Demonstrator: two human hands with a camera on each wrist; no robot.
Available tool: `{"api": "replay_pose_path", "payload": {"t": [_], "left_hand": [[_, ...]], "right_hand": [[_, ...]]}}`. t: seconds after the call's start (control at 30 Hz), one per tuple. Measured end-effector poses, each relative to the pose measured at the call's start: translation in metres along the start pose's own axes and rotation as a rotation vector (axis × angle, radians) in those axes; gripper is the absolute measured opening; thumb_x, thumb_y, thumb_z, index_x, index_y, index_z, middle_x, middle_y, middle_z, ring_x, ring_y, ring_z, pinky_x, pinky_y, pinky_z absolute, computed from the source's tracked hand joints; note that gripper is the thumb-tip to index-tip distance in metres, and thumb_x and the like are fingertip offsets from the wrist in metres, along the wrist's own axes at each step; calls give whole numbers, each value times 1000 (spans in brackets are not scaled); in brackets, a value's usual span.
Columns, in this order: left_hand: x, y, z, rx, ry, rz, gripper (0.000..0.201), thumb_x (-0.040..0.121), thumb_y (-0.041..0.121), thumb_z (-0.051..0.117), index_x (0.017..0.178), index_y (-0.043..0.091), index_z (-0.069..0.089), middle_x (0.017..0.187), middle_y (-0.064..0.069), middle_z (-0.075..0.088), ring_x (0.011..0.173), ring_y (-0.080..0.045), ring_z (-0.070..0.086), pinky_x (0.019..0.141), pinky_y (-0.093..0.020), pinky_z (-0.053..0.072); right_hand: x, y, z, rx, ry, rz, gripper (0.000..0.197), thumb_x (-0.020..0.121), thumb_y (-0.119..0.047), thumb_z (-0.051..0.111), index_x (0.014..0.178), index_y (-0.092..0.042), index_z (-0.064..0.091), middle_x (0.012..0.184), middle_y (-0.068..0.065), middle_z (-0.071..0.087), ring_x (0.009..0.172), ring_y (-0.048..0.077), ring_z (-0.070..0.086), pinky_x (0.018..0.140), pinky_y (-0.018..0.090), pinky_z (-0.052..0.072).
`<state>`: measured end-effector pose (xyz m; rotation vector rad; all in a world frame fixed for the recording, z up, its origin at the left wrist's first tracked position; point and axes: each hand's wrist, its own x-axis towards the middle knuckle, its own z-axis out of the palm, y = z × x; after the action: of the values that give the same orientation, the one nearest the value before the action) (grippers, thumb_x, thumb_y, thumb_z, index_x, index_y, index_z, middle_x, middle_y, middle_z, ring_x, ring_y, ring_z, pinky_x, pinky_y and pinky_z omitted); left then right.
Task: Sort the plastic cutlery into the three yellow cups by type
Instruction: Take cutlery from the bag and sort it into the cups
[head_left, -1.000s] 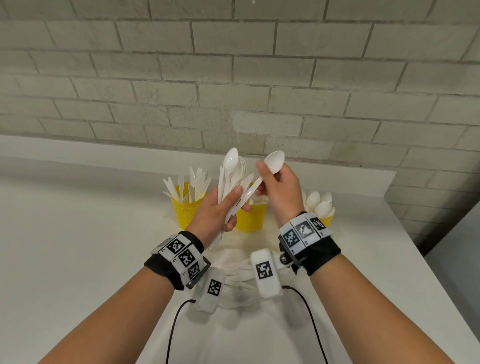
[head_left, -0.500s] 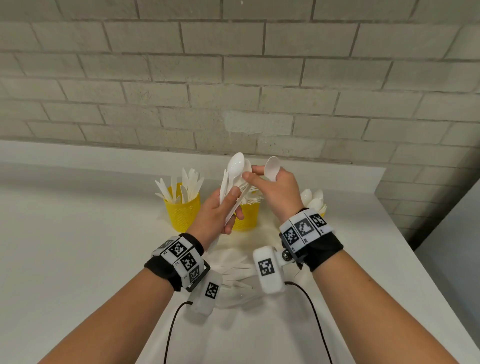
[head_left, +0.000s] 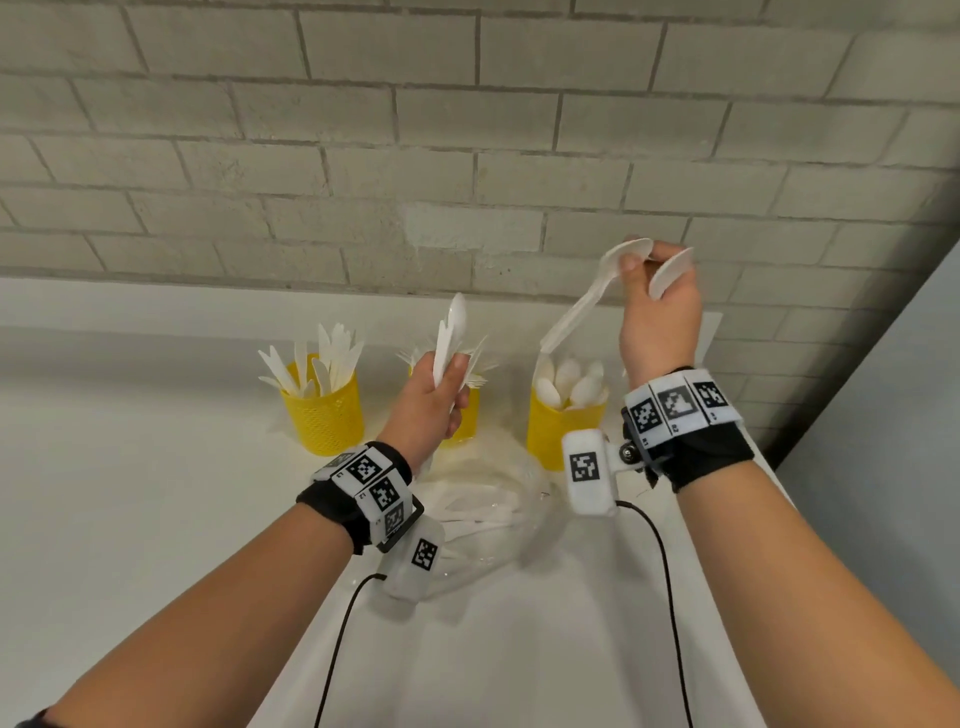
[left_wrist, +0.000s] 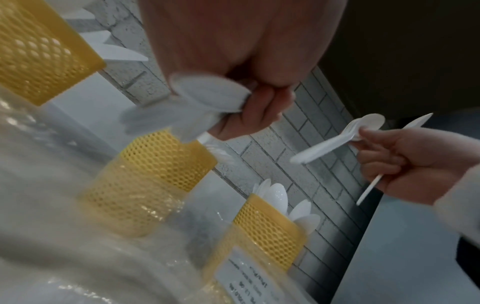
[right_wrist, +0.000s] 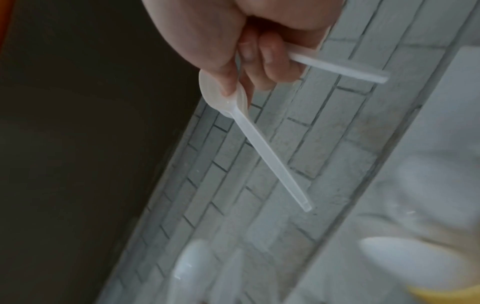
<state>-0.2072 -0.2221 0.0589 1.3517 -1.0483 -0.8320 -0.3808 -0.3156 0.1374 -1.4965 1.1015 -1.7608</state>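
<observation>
two spoons (head_left: 597, 296) in right hand (head_left: 657, 317)

Looking like a bare test or lab space | painted brick wall (head_left: 363, 130) backing a plain white table (head_left: 130, 519) | tagged wrist bands (head_left: 675, 408) showing

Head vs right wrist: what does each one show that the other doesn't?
Head only: all three yellow cups, with knives in the left cup, forks in the middle cup and spoons in the right cup; the left hand gripping a bunch of cutlery; the clear plastic bag on the white counter.

Right wrist only: the underside of the right hand, fingers curled round one spoon handle.

Both: the thumb pinning a spoon by its bowl, handle slanting down, and the brick wall.
</observation>
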Motion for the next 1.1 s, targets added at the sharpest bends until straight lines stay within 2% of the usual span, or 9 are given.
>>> {"api": "replay_pose_path", "payload": {"t": [0.07, 0.3, 0.43, 0.53, 0.63, 0.77, 0.9, 1.0, 1.1], "left_hand": [[4, 1, 4, -10, 1, 9, 19, 100, 35, 40, 100, 17, 44, 66, 0, 45, 45, -10, 34, 40, -19, 30], [7, 2, 17, -49, -43, 23, 7, 101, 31, 40, 99, 25, 44, 70, 1, 48, 46, -9, 37, 45, -22, 31], [6, -1, 21, -58, -66, 16, 8, 102, 25, 39, 104, 28, 46, 74, 1, 48, 51, -11, 39, 47, -22, 35], [6, -4, 23, -38, -69, 19, 9, 101, 25, 39, 108, 27, 45, 75, 0, 48, 47, -10, 41, 44, -21, 37], [5, -5, 25, -43, -77, 16, 10, 101, 25, 40, 109, 28, 45, 74, 1, 47, 45, -7, 38, 43, -20, 33], [5, -5, 27, -57, -96, 25, 14, 101, 22, 41, 115, 23, 43, 74, 2, 47, 44, -5, 35, 43, -19, 31], [2, -4, 28, -79, -92, 30, 9, 100, 18, 42, 98, 26, 40, 75, 0, 50, 41, -5, 35, 41, -19, 30], [1, -4, 28, -72, -88, 47, 13, 100, 17, 42, 93, 26, 38, 75, 0, 52, 41, -5, 35, 40, -19, 30], [1, -5, 29, -7, -98, 77, 13, 100, 17, 43, 94, 28, 38, 77, 3, 51, 47, -6, 37, 44, -18, 32]], "right_hand": [[-3, 16, -5, -171, -50, 22, 15, 94, -23, 52, 102, -12, 58, 92, -4, 60, 85, 12, 54, 62, 10, 37], [-22, 61, -9, -666, -466, 213, 32, 87, -22, 53, 115, -10, 62, 116, 16, 58, 98, 35, 60, 79, 27, 41], [-16, 41, -10, -331, -328, 262, 44, 92, -36, 53, 128, -11, 46, 117, 5, 35, 97, 21, 47, 88, 23, 33], [-8, 32, -7, -153, -201, 153, 31, 102, -34, 31, 105, -14, 55, 112, 4, 39, 105, 21, 43, 96, 26, 31], [-7, 32, -5, -235, -190, 30, 35, 103, -29, 27, 96, -16, 59, 107, 3, 40, 105, 15, 36, 92, 18, 23], [-10, 47, -2, -202, -288, 50, 28, 103, -25, 32, 106, -14, 57, 110, 3, 56, 103, 13, 49, 81, 17, 32], [-12, 71, -2, -423, -442, 166, 27, 96, -20, 46, 121, -14, 55, 125, 12, 54, 115, 27, 52, 89, 24, 36], [-17, 64, -2, -665, -435, 142, 42, 87, -40, 58, 126, -24, 53, 125, 7, 48, 121, 27, 41, 102, 34, 31], [-26, 38, 5, -477, -394, 15, 35, 87, -48, 56, 117, -31, 60, 115, 1, 51, 115, 20, 40, 105, 38, 33]]}}
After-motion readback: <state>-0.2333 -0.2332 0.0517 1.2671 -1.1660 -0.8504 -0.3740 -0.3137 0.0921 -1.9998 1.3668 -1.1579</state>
